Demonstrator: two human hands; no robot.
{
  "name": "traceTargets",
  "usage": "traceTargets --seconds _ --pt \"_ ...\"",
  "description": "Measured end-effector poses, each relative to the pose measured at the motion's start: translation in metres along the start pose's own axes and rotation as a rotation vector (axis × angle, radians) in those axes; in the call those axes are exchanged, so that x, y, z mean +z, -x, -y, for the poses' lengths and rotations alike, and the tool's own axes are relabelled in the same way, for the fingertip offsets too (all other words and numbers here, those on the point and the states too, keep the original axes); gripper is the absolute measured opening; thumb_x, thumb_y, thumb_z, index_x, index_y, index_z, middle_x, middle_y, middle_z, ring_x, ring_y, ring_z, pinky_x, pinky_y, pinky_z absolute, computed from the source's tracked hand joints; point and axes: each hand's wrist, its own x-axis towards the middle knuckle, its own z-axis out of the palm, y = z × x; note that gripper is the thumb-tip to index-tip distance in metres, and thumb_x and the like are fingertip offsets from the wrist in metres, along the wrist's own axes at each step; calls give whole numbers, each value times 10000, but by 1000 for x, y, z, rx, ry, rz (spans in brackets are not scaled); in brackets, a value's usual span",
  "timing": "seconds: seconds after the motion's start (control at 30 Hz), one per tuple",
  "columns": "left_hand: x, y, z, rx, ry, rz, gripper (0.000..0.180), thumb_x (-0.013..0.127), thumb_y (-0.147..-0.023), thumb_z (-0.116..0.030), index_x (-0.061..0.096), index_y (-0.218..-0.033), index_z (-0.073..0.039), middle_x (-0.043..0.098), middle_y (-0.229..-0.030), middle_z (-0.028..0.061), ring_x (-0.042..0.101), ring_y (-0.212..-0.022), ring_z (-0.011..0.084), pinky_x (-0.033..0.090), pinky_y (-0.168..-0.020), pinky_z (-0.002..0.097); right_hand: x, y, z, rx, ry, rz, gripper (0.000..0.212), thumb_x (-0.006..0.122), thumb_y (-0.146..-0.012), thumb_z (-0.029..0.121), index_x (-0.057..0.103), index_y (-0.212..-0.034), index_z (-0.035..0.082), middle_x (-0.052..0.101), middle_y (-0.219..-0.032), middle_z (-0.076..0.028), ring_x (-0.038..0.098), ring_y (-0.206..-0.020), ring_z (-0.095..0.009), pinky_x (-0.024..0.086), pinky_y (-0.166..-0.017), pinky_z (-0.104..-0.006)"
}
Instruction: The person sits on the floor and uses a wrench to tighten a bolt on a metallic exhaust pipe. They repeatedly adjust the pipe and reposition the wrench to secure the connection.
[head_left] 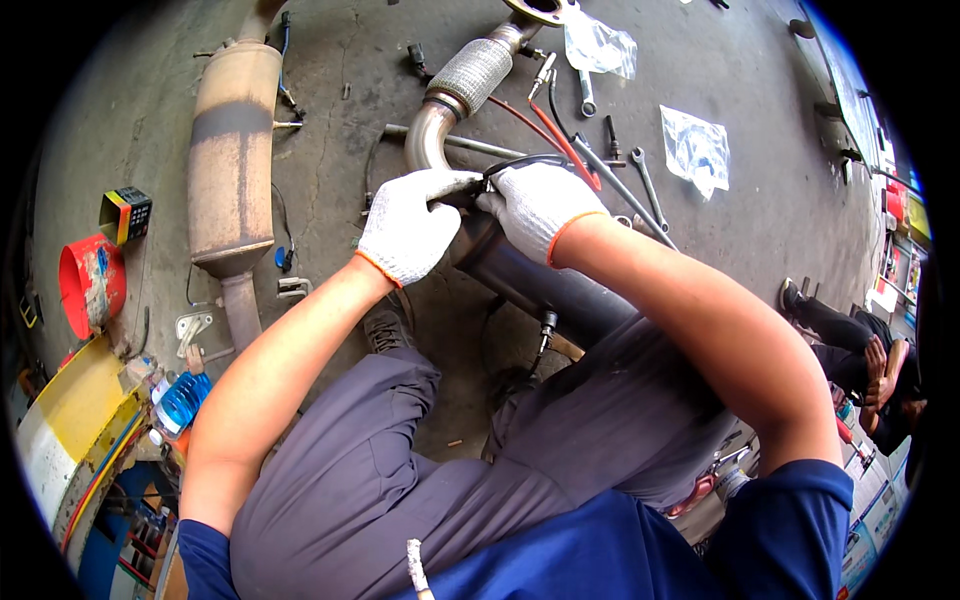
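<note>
The left forearm (300, 345) and right forearm (665, 280) are angled inward; the gloved left hand (412, 226) and right hand (540, 208) are held close together, fingers curled.

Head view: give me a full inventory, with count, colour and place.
canister: one, rusty tan, upper left
pipe with braided sleeve: one, silver-grey, top centre
cylinder: one, dark grey, centre
rods: two, grey, upper centre and right of centre
wrenches: two, silver, upper right
leads: several, red and black, upper centre
bags: two, clear, upper right
box: one, black, yellow and red, left
cup-shaped item: one, red, left
bottle: at least one, blue, lower left
person: one, dark clothing, right edge
shirt: one, blue, bottom
trousers: one pair, grey, lower centre
left grip: one, white glove, centre
right grip: one, white glove, centre
</note>
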Motion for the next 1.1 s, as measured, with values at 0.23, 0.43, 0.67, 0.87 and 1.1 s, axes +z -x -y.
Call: traceTargets --seconds 0.23,0.43,0.67,0.87,1.1 --pt "-10 -19 -16 15 -133 108 340 704 -973 -102 781 -1291 -9 819 -1171 193 801 -1119 321 610 -1033 406 -7 1 2 27 60 84 246 696 -968 105 819 -1153 -2 811 -1147 -276 807 -1081 -413 641 -925 -486" --pt "-18 -57 -26 -12 -274 282 309 826 -939 -278 807 -1130 -37 818 -1047 164 795 -996 314 612 -926 414 -45 29 -2 54 279 260 237 741 -911 69 820 -1123 -2 824 -1095 -270 822 -1058 -407 651 -912 -478" --pt "-17 -68 -16 -43 -232 345 319 864 -909 -297 803 -1070 -29 805 -983 136 777 -918 241 610 -895 392 -32 132 12 -174 -55 -18 282 568 -1046 151 717 -1188 -41 803 -961 -242 794 -903 -435 628 -813 -534" --pt "-17 -66 -18 8 -369 337 259 859 -886 -236 814 -1060 -49 764 -1007 171 772 -946 351 607 -883 421 -40 160 30 -270 -421 -9 224 628 -1063 208 655 -1103 -11 756 -822 -208 756 -730 -425 603 -664 -532" --pt "-16 -69 -26 -27 -279 370 229 851 -901 -189 813 -1074 -42 752 -993 158 759 -900 328 599 -872 417 -38 152 32 -338 -550 284 266 648 -1058 184 668 -1189 -46 775 -879 -221 788 -832 -434 632 -718 -519"
